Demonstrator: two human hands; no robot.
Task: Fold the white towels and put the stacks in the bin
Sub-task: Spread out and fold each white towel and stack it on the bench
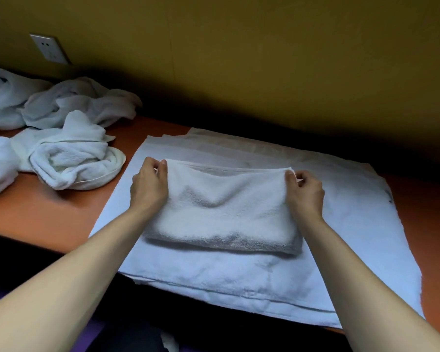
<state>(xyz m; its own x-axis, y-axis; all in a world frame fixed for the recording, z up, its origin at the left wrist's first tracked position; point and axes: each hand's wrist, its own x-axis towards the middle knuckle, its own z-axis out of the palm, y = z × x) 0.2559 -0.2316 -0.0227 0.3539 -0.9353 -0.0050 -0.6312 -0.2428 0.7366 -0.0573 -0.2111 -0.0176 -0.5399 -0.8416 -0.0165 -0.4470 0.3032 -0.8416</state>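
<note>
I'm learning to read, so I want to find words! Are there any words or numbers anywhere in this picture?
None: no words or numbers can be read here.
Folded towel: plain white.
Wall socket: only holes, no print that shows.
Dark mark on the big spread towel: too small and blurred to tell.

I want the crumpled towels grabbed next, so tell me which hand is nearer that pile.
Left. The left hand pinches the folded towel at its left corner, beside the crumpled towels. The right hand pinches the opposite corner, farther away.
</note>
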